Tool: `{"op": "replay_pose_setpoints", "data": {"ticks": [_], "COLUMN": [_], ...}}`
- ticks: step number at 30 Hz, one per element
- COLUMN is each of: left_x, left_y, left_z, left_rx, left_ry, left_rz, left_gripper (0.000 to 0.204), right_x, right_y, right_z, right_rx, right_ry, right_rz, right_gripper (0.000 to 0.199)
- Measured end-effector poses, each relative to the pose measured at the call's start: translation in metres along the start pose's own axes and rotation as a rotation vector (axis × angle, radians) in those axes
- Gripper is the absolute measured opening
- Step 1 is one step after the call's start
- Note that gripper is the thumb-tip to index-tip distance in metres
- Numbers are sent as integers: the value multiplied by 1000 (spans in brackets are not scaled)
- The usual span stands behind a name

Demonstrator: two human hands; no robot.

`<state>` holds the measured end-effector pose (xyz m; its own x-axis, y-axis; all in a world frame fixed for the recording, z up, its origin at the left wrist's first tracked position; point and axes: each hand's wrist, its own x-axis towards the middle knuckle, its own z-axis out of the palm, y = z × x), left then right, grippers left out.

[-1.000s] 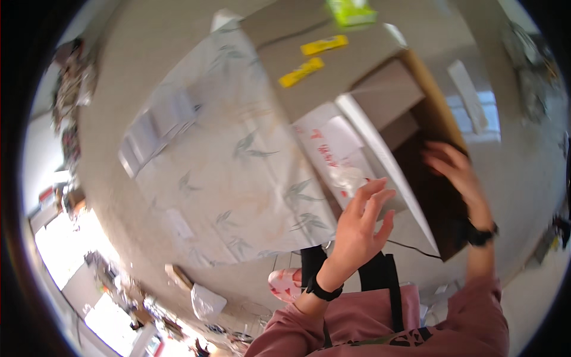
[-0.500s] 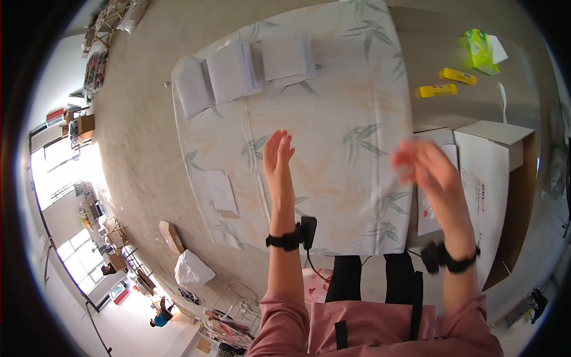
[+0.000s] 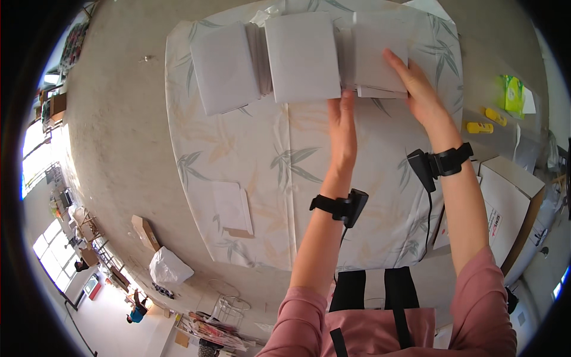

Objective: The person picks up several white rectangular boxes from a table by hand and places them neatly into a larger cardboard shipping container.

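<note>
White rectangular stack of flat, paper-like pieces (image 3: 379, 35), rightmost of three, lies at the far side of the table on a pale cloth printed with grey-green leaves (image 3: 238, 143). The right hand (image 3: 424, 100) rests a digit on its top; its grip beneath the edge cannot be determined. The left hand (image 3: 343, 132) is extended, fingertips at the gap beside the white rectangular middle stack (image 3: 302, 59); whether they pinch anything cannot be determined. Lower pieces protrude at the near edge, so uneven pressure could make them slide. Left fingertips could nudge the middle stack. The thin black cable (image 3: 429, 223) could drag on the cloth. Half a second earlier, both hands were well short of the stacks.
</note>
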<state>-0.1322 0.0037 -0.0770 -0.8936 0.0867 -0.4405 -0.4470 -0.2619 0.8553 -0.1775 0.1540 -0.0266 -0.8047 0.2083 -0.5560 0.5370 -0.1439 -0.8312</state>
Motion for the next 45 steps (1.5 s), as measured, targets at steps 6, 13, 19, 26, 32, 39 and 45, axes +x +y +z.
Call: {"op": "replay_pose_setpoints", "data": {"ticks": [6,13,19,26,32,39,45], "left_x": [-12,-125,-172,-177,-185,-190,-189], "left_y": [-4,-38,-48,-67,-77,-82,-73], "left_z": [12,-5,-6,29,28,35,12], "left_rx": [164,272,464,41,-23,14,33], "left_ry": [52,-100,-245,-165,-162,-98,-160], "left_rz": [75,-180,-292,-157,-138,-146,-170], "left_gripper": [68,73,68,92,95,96,102], "right_x": [-3,-104,-181,-176,-164,-171,-180], "right_y": [4,47,103,117,111,111,120], "right_z": [-8,-56,-104,-93,-103,-96,-95], "right_rx": [-13,-193,-237,-140,-177,-110,-46], "right_ry": [-32,-177,-156,-197,-310,-252,-269], "right_rz": [48,160,327,305,199,276,94], "right_gripper": [64,71,86,98,101,97,102]}}
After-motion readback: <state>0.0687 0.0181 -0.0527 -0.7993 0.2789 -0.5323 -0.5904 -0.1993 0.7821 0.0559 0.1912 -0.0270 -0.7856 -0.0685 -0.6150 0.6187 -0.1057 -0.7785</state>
